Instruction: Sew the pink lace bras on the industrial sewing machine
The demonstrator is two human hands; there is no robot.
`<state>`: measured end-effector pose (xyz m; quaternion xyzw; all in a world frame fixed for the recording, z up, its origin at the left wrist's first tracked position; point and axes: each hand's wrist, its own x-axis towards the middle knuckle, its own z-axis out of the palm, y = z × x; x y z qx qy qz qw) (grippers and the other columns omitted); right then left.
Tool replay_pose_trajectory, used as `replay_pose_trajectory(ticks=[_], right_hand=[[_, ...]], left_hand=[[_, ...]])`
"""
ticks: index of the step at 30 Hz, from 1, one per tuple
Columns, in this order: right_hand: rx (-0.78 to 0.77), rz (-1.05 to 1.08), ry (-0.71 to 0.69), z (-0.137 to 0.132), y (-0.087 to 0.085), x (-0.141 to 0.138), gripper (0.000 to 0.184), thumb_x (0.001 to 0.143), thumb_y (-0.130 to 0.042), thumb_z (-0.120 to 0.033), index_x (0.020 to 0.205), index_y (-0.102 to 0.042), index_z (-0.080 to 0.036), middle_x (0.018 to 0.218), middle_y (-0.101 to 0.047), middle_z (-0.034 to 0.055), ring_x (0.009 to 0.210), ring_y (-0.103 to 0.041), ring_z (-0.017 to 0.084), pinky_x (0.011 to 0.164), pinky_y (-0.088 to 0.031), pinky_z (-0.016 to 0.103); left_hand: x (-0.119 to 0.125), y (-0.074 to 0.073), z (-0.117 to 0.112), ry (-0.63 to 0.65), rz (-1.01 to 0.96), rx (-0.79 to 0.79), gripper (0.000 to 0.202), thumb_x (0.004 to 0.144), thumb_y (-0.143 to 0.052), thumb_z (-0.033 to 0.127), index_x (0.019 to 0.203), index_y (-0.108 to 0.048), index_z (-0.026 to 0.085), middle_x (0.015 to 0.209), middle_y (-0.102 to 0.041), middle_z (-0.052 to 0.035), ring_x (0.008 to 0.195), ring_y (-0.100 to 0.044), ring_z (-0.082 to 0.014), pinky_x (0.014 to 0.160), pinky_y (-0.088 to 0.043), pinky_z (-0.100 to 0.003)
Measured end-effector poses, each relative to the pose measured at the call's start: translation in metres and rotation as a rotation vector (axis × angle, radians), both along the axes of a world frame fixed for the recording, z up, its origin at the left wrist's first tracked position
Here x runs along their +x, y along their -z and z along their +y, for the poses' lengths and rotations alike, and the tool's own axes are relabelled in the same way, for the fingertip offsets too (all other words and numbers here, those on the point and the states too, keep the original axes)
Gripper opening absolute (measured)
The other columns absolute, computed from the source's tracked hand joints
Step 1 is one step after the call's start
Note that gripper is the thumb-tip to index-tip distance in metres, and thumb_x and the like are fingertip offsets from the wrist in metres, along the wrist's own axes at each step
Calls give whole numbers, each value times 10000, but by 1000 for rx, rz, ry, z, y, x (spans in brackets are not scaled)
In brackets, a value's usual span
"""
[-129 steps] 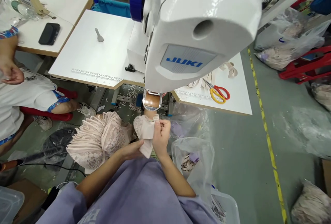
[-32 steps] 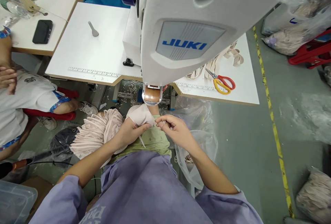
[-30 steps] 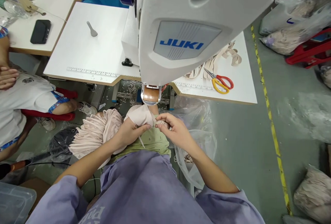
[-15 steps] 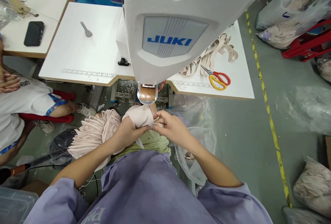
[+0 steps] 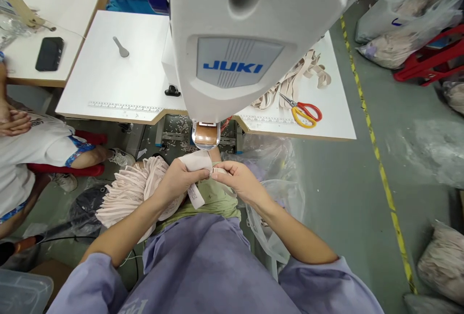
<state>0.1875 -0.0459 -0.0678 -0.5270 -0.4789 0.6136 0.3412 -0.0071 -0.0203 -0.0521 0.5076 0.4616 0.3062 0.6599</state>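
My left hand is closed on a pale pink fabric piece, just below the sewing machine's rounded front end. A white printed label hangs down under that hand. My right hand pinches a narrow pale strip at the fabric's right edge, the thumbs nearly meeting. Whether strip and fabric are joined is hidden by the fingers. Beside my left forearm lies a thick bundle of pleated pale pink garment pieces across my lap. The white JUKI sewing machine stands right above both hands.
Red-and-yellow-handled scissors and loose fabric strips lie on the white table at right. An open plastic bag hangs by my right knee. At left sits another person with hands together. Filled bags stand on the floor.
The fabric has been turned and folded smaller in my left hand, and the printed label now hangs in plain view. My hands stay close together; the view has tilted slightly.
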Motion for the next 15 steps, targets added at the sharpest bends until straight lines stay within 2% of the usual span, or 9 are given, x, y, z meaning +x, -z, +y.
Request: replay_pose_trajectory(ticks=[4,7,9,12,14,15], right_hand=[[300,-302,-13,-2,-5,-2,212,875,-659,-380,927,-759,-201,877,-711,32,819,-607,173,729,-432,280],[417,-426,-37,1,-12,-1,156,867,-627,-307,865,-743,-203,777,-659,17,742,-569,155,662,-394,266],[353,-367,-85,6,-20,3,149,827,-625,-307,828,-724,-195,704,-616,-3,650,-520,134,591,-358,252],[147,-161,-135,17,-35,11,192,745,-657,-358,814,-709,-186,651,-573,-27,546,-429,101,521,-313,232],[48,-45,-136,26,-47,14,207,686,-679,-360,788,-699,-180,628,-554,-32,511,-374,83,491,-281,224],[15,-5,-141,30,-54,14,206,664,-686,-352,774,-694,-178,613,-542,-34,500,-351,76,478,-261,222]], left_hand=[[10,3,-6,-135,-81,-85,206,733,-815,329,811,-759,148,770,-740,-41,715,-663,-199,679,-530,-302],[10,2,-8,-145,-136,-83,220,750,-809,333,857,-755,148,825,-754,-49,758,-682,-212,712,-547,-313],[0,5,-8,-77,-115,-37,262,782,-792,359,944,-754,157,897,-763,-58,836,-695,-233,761,-556,-329],[-23,20,-9,29,-66,30,368,775,-801,449,1015,-751,174,1014,-766,-99,992,-697,-296,856,-557,-382],[-33,33,-13,-28,-196,24,485,768,-764,592,1039,-732,190,1104,-755,-135,1119,-675,-333,961,-526,-440],[-34,38,-16,-69,-316,0,610,762,-701,709,1110,-703,207,1143,-745,-149,1155,-667,-342,995,-507,-471]])
